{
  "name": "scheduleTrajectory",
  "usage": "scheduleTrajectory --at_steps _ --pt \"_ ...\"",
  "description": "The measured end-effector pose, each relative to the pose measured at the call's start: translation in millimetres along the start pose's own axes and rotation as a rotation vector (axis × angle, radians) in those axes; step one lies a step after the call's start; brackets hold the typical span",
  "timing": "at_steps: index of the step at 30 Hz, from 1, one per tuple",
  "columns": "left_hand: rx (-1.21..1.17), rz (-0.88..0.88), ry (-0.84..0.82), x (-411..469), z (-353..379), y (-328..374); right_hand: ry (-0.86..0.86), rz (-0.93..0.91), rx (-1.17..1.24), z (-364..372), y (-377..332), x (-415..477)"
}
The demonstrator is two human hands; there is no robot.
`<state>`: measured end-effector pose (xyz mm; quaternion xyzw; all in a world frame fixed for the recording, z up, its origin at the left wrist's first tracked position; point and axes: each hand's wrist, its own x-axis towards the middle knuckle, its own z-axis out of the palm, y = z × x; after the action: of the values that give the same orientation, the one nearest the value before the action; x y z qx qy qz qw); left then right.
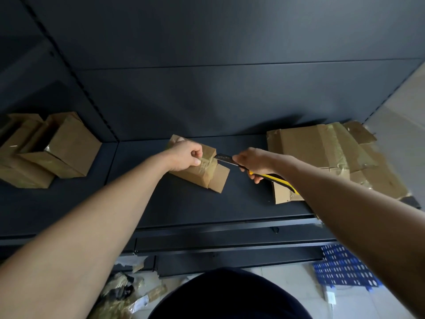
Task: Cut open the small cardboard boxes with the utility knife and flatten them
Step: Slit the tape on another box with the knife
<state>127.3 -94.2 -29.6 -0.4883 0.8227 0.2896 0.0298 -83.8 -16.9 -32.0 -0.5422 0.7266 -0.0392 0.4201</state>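
Pinching the taped top of the small box [213, 178], midway along the shelf [161, 203], with my left hand [185, 156], right hand [253, 162] curled round the utility knife [276, 178], blade at the seam, where one slip leftward could nick my left fingers [196, 155] just beside it.

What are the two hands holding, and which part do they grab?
The left hand grips the small box at its taped upper edge. The right hand grips the knife by its yellow and black handle, blade tip at the box.
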Motion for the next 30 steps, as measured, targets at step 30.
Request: scheduleTrajectory --at_steps 30 --pt "-0.109 -0.058 0.139 -7 -5 6 -0.134 -0.077 -0.110 -2 -27 -1"
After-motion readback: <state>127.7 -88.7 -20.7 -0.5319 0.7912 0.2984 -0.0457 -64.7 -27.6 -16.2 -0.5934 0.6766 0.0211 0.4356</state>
